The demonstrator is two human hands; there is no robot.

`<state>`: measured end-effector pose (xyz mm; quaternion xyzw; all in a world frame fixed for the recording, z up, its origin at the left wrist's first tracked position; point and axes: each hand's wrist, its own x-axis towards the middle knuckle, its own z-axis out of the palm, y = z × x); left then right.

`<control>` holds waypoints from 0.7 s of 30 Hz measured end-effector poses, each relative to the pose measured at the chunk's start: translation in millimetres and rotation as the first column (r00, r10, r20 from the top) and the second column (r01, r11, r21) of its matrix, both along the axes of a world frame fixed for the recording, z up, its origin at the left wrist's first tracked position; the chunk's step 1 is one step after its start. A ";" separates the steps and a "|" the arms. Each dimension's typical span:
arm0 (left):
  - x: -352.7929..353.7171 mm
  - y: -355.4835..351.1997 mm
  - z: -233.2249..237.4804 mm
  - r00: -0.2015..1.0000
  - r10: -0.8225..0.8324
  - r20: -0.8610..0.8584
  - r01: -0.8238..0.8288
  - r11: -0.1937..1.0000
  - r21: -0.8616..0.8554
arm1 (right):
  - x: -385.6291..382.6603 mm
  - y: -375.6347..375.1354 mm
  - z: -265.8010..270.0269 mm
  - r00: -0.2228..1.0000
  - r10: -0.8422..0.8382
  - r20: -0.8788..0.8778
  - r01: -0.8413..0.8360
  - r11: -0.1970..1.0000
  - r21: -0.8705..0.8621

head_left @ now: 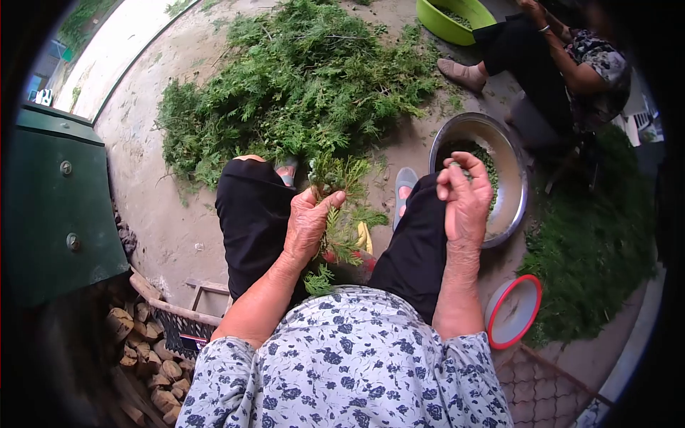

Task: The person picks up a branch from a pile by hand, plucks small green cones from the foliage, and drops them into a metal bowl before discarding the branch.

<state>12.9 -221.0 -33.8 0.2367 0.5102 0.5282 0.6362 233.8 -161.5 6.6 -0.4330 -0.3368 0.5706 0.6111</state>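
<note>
My left hand (308, 225) is closed round a green leafy sprig (338, 235) in front of my lap, with small pale berries near its top. My right hand (469, 203) is raised over my right knee, beside a large steel bowl (510, 189). Its fingers are curled, thumb near the fingertips; whether anything small is between them is hidden. Small green berries (491, 170) lie inside the bowl. A big heap of green branches (300, 85) covers the ground ahead of my feet.
At the upper right a person (553, 64) sits by a lime green tub (457, 21). A red-rimmed basin (514, 312) and a second green heap (592, 250) are at the right. Firewood (160, 371), a basket (178, 317) and a green metal box (64, 207) stand at the left.
</note>
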 end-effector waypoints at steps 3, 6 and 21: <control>-1.6 -0.2 -5.6 1.000 -0.026 -0.013 0.026 1.000 0.014 | 70.1 10.2 0.5 0.889 -0.364 0.278 0.336 0.931 0.145; 3.1 2.0 -6.4 0.999 -0.036 -0.033 0.038 0.997 0.061 | 144.3 19.6 -26.1 0.673 -0.477 0.565 0.479 0.863 0.159; 3.8 2.1 -14.2 0.994 -0.091 0.058 0.088 0.995 0.047 | 33.7 19.5 13.5 0.941 -0.297 0.161 0.268 0.947 0.179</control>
